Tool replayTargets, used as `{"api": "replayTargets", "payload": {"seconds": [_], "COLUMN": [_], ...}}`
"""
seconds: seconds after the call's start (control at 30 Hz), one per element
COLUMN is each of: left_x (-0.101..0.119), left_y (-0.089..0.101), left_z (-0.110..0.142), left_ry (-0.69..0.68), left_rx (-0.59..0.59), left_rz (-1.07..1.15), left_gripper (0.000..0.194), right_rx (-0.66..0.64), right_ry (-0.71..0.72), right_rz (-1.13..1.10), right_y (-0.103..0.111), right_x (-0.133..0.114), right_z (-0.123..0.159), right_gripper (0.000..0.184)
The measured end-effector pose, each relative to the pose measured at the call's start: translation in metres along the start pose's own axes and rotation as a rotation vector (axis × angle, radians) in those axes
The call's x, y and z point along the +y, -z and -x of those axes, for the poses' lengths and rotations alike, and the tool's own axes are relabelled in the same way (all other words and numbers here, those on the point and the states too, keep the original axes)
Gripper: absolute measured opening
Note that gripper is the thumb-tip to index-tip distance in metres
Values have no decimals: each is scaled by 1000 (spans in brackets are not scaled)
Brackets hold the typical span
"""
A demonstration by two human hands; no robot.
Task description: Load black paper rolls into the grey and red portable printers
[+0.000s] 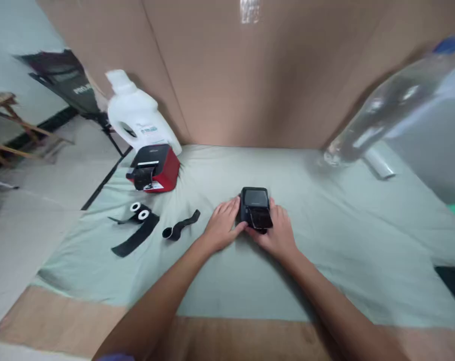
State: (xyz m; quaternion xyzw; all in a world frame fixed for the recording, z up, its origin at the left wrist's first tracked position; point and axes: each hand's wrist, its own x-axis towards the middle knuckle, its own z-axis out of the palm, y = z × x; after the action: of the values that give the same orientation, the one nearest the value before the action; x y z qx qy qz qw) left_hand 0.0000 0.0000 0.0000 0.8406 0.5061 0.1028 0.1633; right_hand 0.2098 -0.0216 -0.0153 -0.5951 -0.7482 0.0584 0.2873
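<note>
A small black printer (256,198) sits on the cloth in front of me, with a dark glossy strip or flap at its near side. My left hand (223,223) presses against its left side, thumb toward the near edge. Around its right side and near corner is my right hand (278,230), fingers closed against the body. Left of my hands lies a curled black strip (180,225). Farther left are two small black rolls with white cores (140,211) and a loose black length (135,242). What lies under the printer is hidden.
A red and black printer (167,168) stands at the back left, before a white jug (141,118). To the right, a clear bottle (385,108) with a blue cap leans near a white roll (379,161). Brown cardboard (250,75) rises behind the green cloth (344,225).
</note>
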Motion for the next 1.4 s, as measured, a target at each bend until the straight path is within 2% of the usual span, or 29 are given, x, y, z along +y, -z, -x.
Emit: {"api": "replayTargets", "payload": {"seconds": [0.17, 0.3, 0.6, 0.73, 1.0, 1.1, 1.4], "left_x": [1, 1, 0, 0, -1, -2, 2], "left_y": [-3, -4, -2, -4, -5, -5, -12], "left_z": [0, -2, 4, 6, 4, 5, 9], "left_ry": [-15, -13, -19, -21, -40, -60, -20], "left_rx": [8, 11, 30, 66, 55, 62, 73], "left_rz": [-7, 12, 45, 41, 38, 24, 18], "left_gripper": [92, 101, 96, 94, 94, 93, 92], "right_rx": [-13, -40, -13, 7, -1, 31, -5], "right_ry": [33, 4, 31, 60, 119, 144, 68], "right_rz": [-52, -39, -65, -60, -67, -82, -83], "right_y": [-5, -4, -3, -3, -6, -7, -3], "right_x": [4, 4, 3, 2, 6, 7, 4], "right_z": [-2, -3, -2, -1, 0, 0, 0], "right_gripper": [107, 108, 111, 104, 99, 104, 102]}}
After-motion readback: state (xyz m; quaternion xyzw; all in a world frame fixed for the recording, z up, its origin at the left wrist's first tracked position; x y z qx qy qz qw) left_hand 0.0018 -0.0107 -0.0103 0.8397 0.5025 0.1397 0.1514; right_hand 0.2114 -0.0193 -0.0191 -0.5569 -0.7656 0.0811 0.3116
